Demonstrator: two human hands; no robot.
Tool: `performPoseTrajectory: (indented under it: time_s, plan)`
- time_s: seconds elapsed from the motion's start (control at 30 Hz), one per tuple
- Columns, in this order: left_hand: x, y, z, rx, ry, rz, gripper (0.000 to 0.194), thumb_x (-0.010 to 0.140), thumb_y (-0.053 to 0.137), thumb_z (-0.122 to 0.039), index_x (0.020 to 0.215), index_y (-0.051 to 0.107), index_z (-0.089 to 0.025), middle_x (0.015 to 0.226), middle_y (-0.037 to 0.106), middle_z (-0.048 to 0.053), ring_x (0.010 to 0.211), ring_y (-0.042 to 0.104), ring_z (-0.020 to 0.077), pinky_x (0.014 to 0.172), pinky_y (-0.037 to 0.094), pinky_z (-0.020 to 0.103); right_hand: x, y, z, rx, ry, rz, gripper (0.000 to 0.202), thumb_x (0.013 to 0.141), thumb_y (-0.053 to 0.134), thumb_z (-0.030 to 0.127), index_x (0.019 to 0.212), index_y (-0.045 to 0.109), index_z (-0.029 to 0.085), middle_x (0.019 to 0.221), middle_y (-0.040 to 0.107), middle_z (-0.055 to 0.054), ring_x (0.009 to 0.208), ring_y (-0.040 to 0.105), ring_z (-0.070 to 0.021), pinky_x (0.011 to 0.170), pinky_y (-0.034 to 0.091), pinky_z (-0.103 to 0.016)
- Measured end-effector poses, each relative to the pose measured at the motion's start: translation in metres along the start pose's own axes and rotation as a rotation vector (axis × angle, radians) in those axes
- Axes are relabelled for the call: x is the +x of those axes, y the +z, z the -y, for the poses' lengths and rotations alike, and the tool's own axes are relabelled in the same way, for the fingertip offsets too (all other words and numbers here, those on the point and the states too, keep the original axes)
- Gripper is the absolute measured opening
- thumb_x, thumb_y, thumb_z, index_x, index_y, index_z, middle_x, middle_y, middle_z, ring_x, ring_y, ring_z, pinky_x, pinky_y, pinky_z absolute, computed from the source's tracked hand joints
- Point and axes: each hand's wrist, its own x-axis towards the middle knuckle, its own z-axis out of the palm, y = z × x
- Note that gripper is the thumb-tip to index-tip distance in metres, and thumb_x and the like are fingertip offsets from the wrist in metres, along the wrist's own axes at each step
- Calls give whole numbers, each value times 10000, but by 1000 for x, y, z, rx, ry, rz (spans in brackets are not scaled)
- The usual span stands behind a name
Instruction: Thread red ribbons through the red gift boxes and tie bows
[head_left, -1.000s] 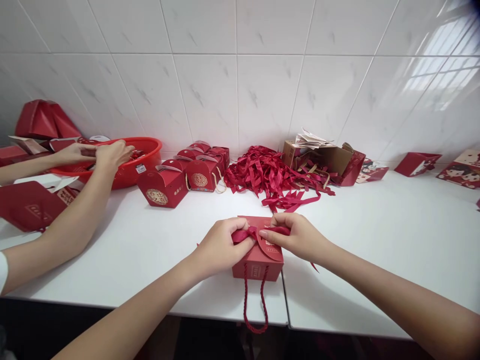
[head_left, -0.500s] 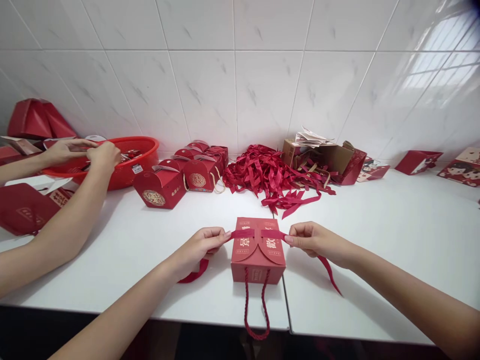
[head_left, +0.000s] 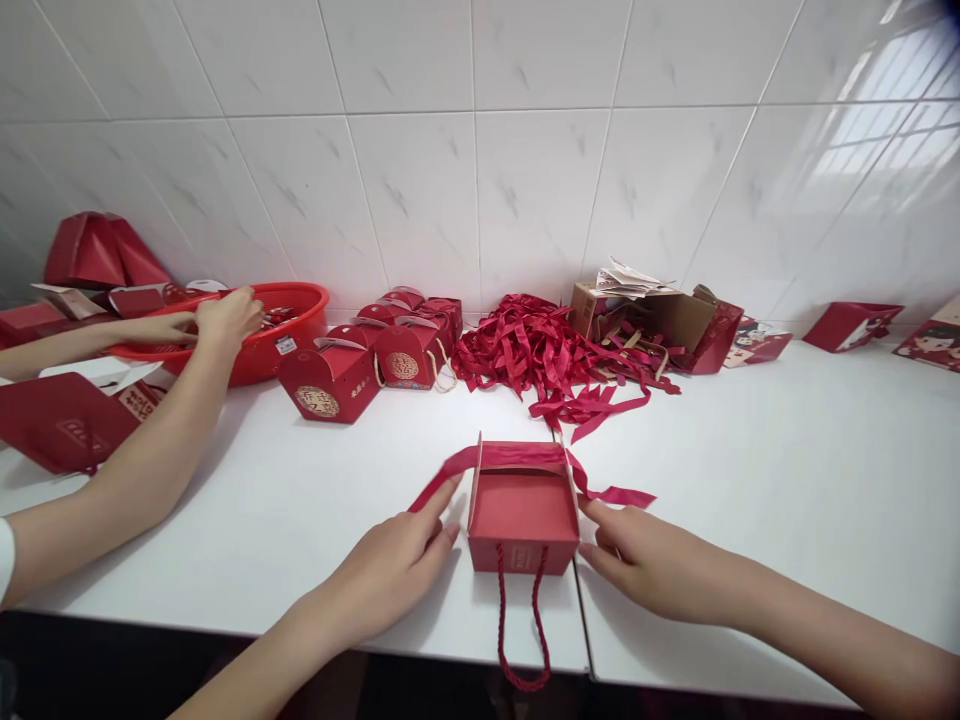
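Observation:
A red gift box (head_left: 523, 505) stands near the front edge of the table, its two side flaps raised upright. The dark red ribbon (head_left: 521, 457) runs across the box's far part, both ends trailing loosely outside the flaps. A twisted cord handle (head_left: 538, 630) hangs from the near face past the table edge. My left hand (head_left: 401, 560) is open at the left side, index fingertip close to the left flap and thumb apart from it. At the right side, my right hand (head_left: 637, 560) is open, with its fingertips at the right flap and wall.
Behind the box lies a heap of red ribbons (head_left: 517, 345) beside an open carton (head_left: 690, 325). Several finished red boxes (head_left: 330, 385) stand left of it. Another person's hand (head_left: 229, 318) reaches into a red basin (head_left: 259, 365). More boxes (head_left: 851, 325) sit far right.
Both hands have let go of the ribbon and moved down beside the box. The top flaps, folded flat before, now stand up. The other person's hands have reached lower into the basin.

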Motion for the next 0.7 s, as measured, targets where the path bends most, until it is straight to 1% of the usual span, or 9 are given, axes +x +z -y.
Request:
performPoseTrajectory:
  time_s: [0.07, 0.13, 0.2, 0.23, 0.33, 0.4, 0.5, 0.57, 0.7]
  plan:
    - [4, 3, 4, -293, -80, -46, 313, 780, 598, -318, 1085, 585, -246, 772, 622, 8, 684, 566, 170, 624, 422, 248, 2, 4, -7, 342, 108, 78, 398, 809, 562, 308, 1192, 475, 247, 636, 577, 6, 546, 463, -141, 540, 326, -269]
    - [7, 2, 2, -705, -144, -48, 267, 764, 597, -193, 1027, 565, -224, 821, 610, 12, 609, 538, 123, 558, 423, 225, 2, 4, -10, 819, 150, 101, 474, 809, 572, 266, 1243, 382, 293, 691, 586, 34, 527, 452, -106, 534, 340, -244]
    - [8, 1, -5, -1137, -202, -46, 175, 738, 553, -63, 874, 567, -171, 873, 607, 53, 624, 557, 106, 543, 453, 210, 0, 2, -5, 1231, 131, 13, 350, 780, 625, 230, 1083, 462, 295, 833, 607, 29, 575, 485, -80, 546, 368, -222]
    - [9, 2, -9, -1323, -221, -58, 144, 738, 526, -23, 806, 564, -144, 849, 599, 70, 641, 571, 103, 552, 475, 201, -1, 0, -2, 1368, 114, -34, 268, 766, 653, 226, 981, 500, 273, 904, 612, 22, 620, 512, -78, 561, 388, -216]
    - [12, 5, -19, -1658, -217, -154, 169, 828, 448, -16, 765, 591, -80, 674, 528, 41, 571, 551, 63, 515, 484, 138, -3, -7, 9, 1526, 52, -103, 152, 759, 690, 293, 840, 575, 235, 947, 613, 9, 683, 550, -92, 579, 438, -217]
    - [14, 6, -21, -1666, -164, -263, 204, 868, 428, -30, 820, 624, -61, 645, 518, 21, 519, 529, 42, 456, 458, 108, -4, -14, 12, 1512, -11, -188, 149, 764, 691, 346, 846, 622, 242, 874, 604, 19, 676, 547, -93, 583, 454, -216]
    - [16, 1, -21, -1455, -29, -406, 151, 849, 513, -64, 834, 662, -79, 646, 563, 13, 505, 541, 51, 400, 429, 112, -4, -25, 15, 1350, -112, -359, 197, 754, 702, 384, 877, 667, 233, 786, 582, 22, 679, 527, -84, 587, 448, -194]
    - [16, -8, -25, -1290, 106, -459, 72, 799, 631, -144, 825, 680, -99, 620, 582, 6, 508, 551, 65, 395, 420, 121, -5, -33, 19, 1152, -192, -437, 241, 755, 702, 394, 918, 682, 218, 766, 586, 13, 680, 513, -81, 591, 433, -185]
    - [17, -27, -52, -974, 399, -513, 243, 655, 784, -211, 867, 679, -159, 590, 605, -19, 512, 551, 71, 412, 385, 127, -7, -46, 43, 666, -407, -615, 247, 799, 646, 423, 926, 684, 215, 688, 598, 8, 627, 513, -93, 583, 424, -215]
